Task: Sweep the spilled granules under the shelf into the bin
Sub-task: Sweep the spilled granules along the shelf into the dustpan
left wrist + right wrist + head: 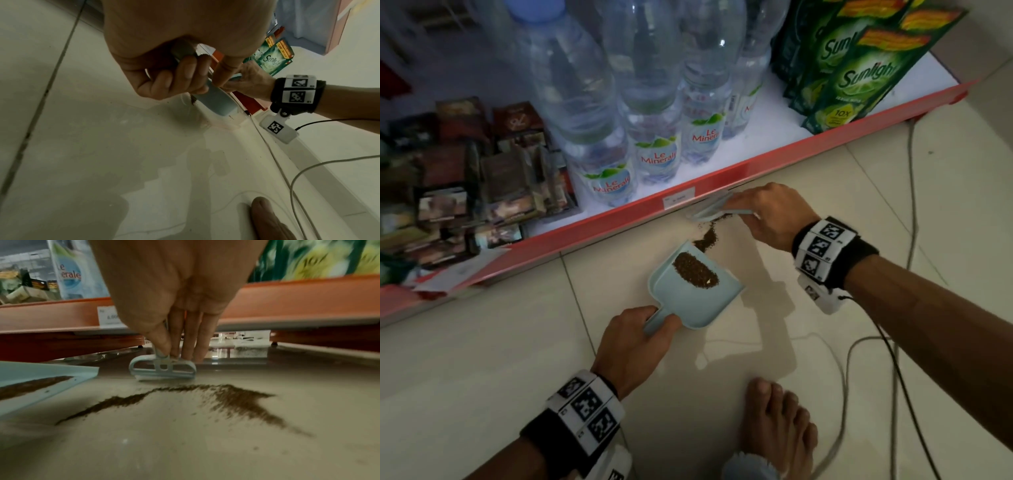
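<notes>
My left hand grips the handle of a light blue dustpan that lies flat on the tiled floor, mouth towards the shelf. A heap of brown granules sits inside the pan. More granules trail across the floor from the pan's lip to the shelf's red edge. My right hand pinches a small light blue brush, its head on the floor at the gap under the shelf, just behind the loose granules. In the left wrist view, fingers wrap the dustpan handle. No bin is in view.
Water bottles and green Sunlight pouches stand on the low shelf, with dark packets at its left. Cables run over the floor at the right. A bare foot is near the bottom edge.
</notes>
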Tool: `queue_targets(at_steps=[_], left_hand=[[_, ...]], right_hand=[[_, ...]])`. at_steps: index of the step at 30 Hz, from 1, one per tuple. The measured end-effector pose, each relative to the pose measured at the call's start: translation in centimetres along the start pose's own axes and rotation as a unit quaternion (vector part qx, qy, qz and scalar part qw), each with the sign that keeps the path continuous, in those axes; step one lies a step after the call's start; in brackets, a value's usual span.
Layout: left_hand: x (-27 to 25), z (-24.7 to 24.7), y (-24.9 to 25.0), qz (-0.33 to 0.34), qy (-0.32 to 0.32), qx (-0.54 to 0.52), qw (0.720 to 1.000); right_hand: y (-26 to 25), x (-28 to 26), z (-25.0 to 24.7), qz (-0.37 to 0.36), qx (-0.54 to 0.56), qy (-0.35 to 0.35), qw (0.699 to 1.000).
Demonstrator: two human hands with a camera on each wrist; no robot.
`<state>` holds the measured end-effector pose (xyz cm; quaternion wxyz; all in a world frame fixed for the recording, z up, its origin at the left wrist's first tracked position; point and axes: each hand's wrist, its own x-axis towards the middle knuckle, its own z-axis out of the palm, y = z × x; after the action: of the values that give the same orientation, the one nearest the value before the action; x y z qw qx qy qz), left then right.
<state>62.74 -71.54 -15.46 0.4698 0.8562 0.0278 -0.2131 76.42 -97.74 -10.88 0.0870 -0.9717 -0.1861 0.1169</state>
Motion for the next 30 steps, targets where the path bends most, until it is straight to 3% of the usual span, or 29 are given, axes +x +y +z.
queue_targets(at_steps=[4,11,15,21,26,30], left_hand=[[0.6,0.0,0.0,0.006,-0.008,0.013,1.0],[0.6,0.9,0.6,0.019,-0.033,0.014,0.999],[0.1,0.1,0.0,0.012,-0.025,0.007,1.0],[-0.3,0.5,-0.6,0.002,-0.025,0.006,1.0],[-0.8,1.2,-0.5,0.018,-0.043,0.007,0.999],[-1.5,1.3,-1.2,0.012,-0.049,0.01,0.999]], right_hand=[[0.6,-1.5,-1.3,-0.01,0.009,0.066,0.998],[-2.6,0.8,0.1,-0.03,0.001,0.01,0.999],[-1.0,-0.5,-0.2,-0.039,-0.017,-0.008,0.999],[-0.4,-0.7,-2.0,-0.067,0.014,0.069,0.995],[-3.5,0.8,0.2,-0.112,0.038,0.012,0.993],[-1.5,-0.4,0.7,-0.13,0.016,0.006,0.991]])
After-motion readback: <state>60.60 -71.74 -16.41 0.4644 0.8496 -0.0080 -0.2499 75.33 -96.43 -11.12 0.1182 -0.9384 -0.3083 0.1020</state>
